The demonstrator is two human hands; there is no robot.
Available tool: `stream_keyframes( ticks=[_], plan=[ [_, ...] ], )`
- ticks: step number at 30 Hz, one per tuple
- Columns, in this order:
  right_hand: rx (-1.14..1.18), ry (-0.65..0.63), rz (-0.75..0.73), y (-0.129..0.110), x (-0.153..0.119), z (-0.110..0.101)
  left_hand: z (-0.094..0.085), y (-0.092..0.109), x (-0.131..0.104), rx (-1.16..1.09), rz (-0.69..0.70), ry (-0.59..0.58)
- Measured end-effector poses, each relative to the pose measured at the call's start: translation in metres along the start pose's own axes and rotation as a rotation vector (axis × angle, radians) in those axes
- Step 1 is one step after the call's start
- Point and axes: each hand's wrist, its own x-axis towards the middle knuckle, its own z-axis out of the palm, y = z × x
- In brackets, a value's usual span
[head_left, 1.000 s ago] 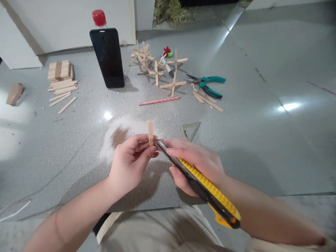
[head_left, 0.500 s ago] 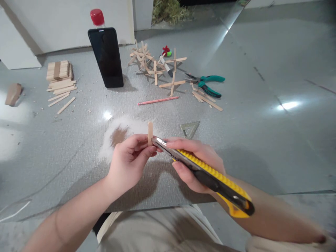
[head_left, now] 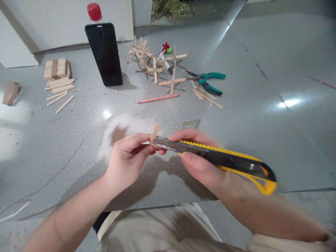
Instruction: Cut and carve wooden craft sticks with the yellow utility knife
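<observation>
A short piece of wooden craft stick stands tilted to the right in the fingers of my left hand. My right hand is closed round a yellow and black utility knife. The knife's metal tip meets the stick near its lower end, where my left fingertips are; the exact contact of the blade is too small to tell. Under and behind my left hand lies white powder with a brown patch in it. A clear triangular ruler is partly hidden behind my right hand.
A phone leans on a red-capped bottle. Stacked craft sticks lie at the left. Crossed-stick pieces, a pink pencil and green-handled pliers are beyond my hands. The table's front edge is near my lap.
The knife has swung to a flatter angle, its rear end moving right and up with my right hand. The stick now tilts to the right, and more of the triangular ruler is covered.
</observation>
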Motion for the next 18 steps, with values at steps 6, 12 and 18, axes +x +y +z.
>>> stream_keyframes(
  ticks=[6, 12, 18],
  plan=[
    [0.208, 0.09, 0.022, -0.001, 0.0, 0.002, 0.0, -0.002, 0.0, -0.034, 0.025, 0.088],
    [0.325, 0.12, 0.026, 0.0, 0.006, 0.0, -0.002, -0.005, -0.002, -0.017, 0.107, 0.08],
    [0.527, -0.071, 0.103, -0.007, 0.015, -0.005, -0.004, -0.007, -0.001, 0.038, 0.094, 0.016]
  ],
)
